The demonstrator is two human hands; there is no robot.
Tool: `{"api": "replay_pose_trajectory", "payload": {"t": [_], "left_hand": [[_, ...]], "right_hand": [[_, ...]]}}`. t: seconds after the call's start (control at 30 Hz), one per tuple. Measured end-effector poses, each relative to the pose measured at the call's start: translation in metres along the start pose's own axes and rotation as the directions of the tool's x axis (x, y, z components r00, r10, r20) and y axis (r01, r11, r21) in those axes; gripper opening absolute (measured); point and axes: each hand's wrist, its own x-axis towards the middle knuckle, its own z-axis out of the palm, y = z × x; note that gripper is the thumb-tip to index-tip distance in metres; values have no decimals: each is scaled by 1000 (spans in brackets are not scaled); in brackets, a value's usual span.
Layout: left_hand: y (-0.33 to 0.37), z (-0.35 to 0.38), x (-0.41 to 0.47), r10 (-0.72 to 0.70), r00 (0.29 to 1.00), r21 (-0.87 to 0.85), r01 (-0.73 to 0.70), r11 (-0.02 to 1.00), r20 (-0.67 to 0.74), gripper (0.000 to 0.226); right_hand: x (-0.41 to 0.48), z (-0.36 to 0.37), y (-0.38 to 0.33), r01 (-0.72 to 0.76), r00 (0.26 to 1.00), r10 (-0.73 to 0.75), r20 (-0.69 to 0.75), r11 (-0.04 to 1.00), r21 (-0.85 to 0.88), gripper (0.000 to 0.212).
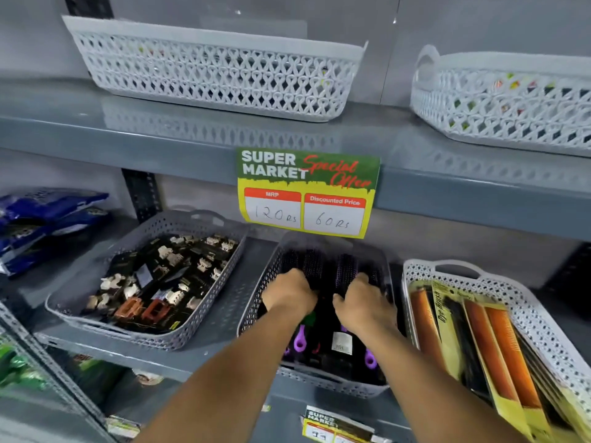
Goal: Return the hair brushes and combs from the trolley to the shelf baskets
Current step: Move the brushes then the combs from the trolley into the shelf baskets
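A grey perforated basket (256,302) on the middle shelf holds several black round hair brushes (311,260) with purple handle ends (299,342). My left hand (289,290) and my right hand (363,298) are both inside this basket, fingers curled down over the brush heads. Whether either hand actually grips a brush is hidden by the knuckles. To the right, a white basket (415,273) holds orange combs (499,343) in yellow packaging. The trolley is out of view.
A grey basket (166,219) of hair claw clips sits to the left. Two white lattice baskets (208,75) (499,100) stand on the upper shelf. A price sign (307,193) hangs from that shelf's edge just above the brush basket. Blue packets (48,212) lie at far left.
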Motion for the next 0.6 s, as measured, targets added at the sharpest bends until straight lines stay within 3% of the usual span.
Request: {"api": "replay_pose_trajectory", "payload": {"t": [0.2,0.4,0.6], "left_hand": [[-1,17,2,37,999,56,-36,998,-10,55],[-4,22,4,94,995,83,-91,992,-34,54],[-13,25,6,154,988,57,-152,987,-22,52]], "right_hand": [[3,17,10,24,1000,-25,-18,997,-70,54],[3,26,11,70,995,-78,-55,989,-127,46],[3,27,14,89,995,-95,-40,987,-131,53]]}}
